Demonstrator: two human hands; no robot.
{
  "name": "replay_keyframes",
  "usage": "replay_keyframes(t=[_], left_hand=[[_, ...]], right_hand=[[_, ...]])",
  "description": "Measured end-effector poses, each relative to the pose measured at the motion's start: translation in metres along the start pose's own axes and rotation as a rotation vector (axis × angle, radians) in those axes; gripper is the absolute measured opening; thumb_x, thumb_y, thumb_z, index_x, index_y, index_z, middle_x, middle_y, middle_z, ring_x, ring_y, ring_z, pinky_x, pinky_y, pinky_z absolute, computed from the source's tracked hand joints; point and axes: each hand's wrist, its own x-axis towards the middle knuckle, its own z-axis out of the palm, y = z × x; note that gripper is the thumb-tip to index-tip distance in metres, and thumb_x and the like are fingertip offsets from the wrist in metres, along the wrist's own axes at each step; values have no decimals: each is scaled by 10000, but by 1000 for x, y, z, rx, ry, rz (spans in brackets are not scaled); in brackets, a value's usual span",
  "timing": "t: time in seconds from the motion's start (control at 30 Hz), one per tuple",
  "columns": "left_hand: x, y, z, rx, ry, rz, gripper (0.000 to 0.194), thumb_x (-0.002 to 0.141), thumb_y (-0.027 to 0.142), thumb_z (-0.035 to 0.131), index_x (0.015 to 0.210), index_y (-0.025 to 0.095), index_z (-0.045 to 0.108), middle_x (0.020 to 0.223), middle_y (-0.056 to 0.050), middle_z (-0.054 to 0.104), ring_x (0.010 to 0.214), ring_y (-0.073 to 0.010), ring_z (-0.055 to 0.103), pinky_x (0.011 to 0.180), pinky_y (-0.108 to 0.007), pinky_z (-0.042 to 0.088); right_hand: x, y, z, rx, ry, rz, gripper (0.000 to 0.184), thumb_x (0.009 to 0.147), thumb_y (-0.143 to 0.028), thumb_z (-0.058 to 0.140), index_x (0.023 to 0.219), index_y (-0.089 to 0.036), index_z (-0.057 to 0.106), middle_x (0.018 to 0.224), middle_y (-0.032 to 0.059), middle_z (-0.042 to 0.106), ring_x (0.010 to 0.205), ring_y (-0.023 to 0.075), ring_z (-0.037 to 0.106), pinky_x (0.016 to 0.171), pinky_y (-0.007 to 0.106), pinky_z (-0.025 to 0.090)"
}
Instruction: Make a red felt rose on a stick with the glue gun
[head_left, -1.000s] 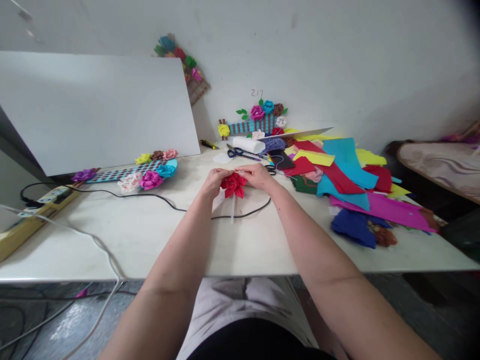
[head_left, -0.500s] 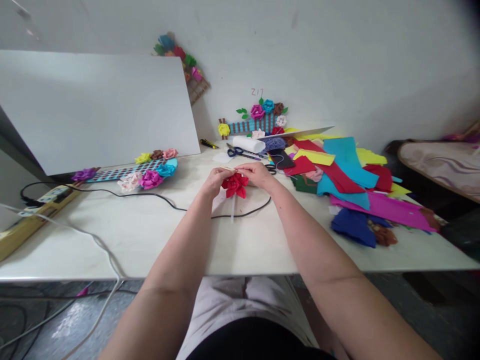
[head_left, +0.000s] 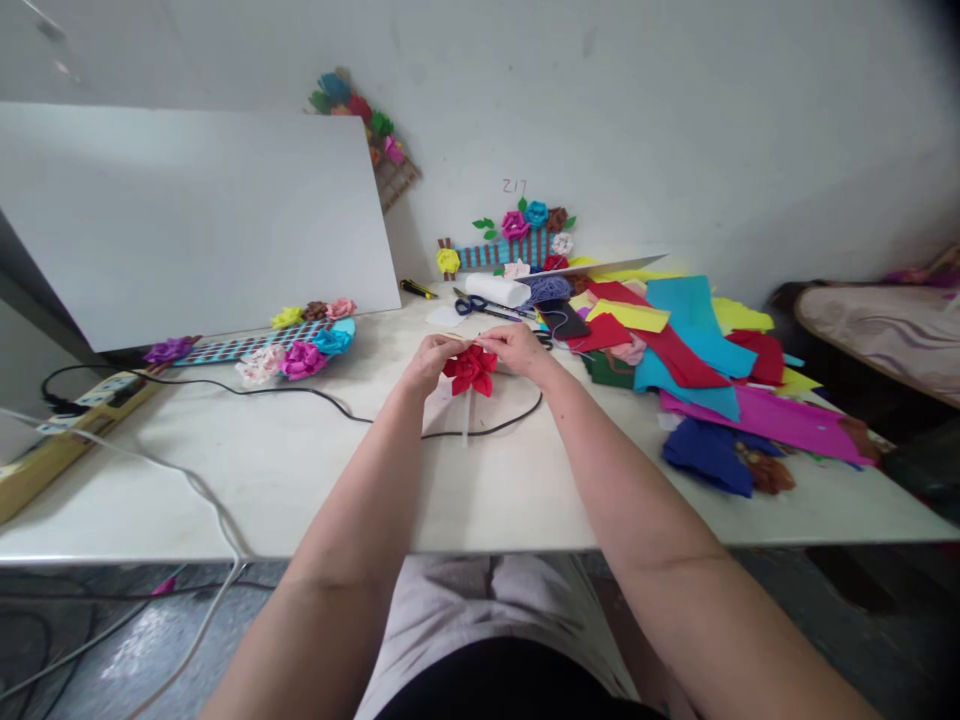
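A red paper flower (head_left: pixel 471 371) with pointed petals is held just above the table, between my two hands. My left hand (head_left: pixel 430 364) is closed at its left upper edge, thumb and fingers pinched together. From the other side my right hand (head_left: pixel 519 350) pinches near the flower's top edge, fingertips close to those of the left. What exactly lies between the fingertips is too small to make out. Below the flower a pale, translucent stick (head_left: pixel 465 428) points toward me, crossing a black cable (head_left: pixel 495 430).
Crepe paper sheets (head_left: pixel 697 330) in several colours pile up at the right. Scissors (head_left: pixel 480 305), a white roll (head_left: pixel 496 290) and a yellow cutter (head_left: pixel 417 289) lie behind my hands. A flower-decorated guitar shape (head_left: pixel 247 345) and a power strip (head_left: pixel 90 410) are at the left.
My right fingertips have shifted very slightly at the flower's top edge. Otherwise both hands and the flower stay in place.
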Motion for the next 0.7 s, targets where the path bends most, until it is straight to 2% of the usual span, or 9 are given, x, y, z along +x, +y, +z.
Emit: replay_keyframes(t=[0.17, 0.47, 0.7], left_hand=[[1, -2, -2, 16, -7, 14, 302, 646, 375, 702, 541, 127, 563, 497, 23, 414, 430, -62, 335, 436, -251, 196], [1, 0, -1, 11, -13, -3, 329, 635, 405, 718, 542, 132, 559, 481, 21, 425, 411, -63, 345, 423, -249, 196], [0, 2, 0, 5, 1, 7, 329, 630, 387, 717, 522, 138, 530, 480, 26, 406, 413, -58, 334, 425, -249, 185]], right_hand=[[0, 0, -1, -8, 5, 0, 174, 822, -263, 644, 818, -174, 793, 780, 42, 756, 753, 190, 671, 661, 271, 488], [0, 2, 2, 39, 57, -27, 124, 782, -215, 682, 816, -221, 801, 827, 32, 774, 784, 210, 707, 750, 321, 537], [-3, -4, 2, 51, 53, -9, 144, 789, -234, 662, 810, -203, 800, 805, 35, 769, 776, 207, 697, 718, 302, 517]])
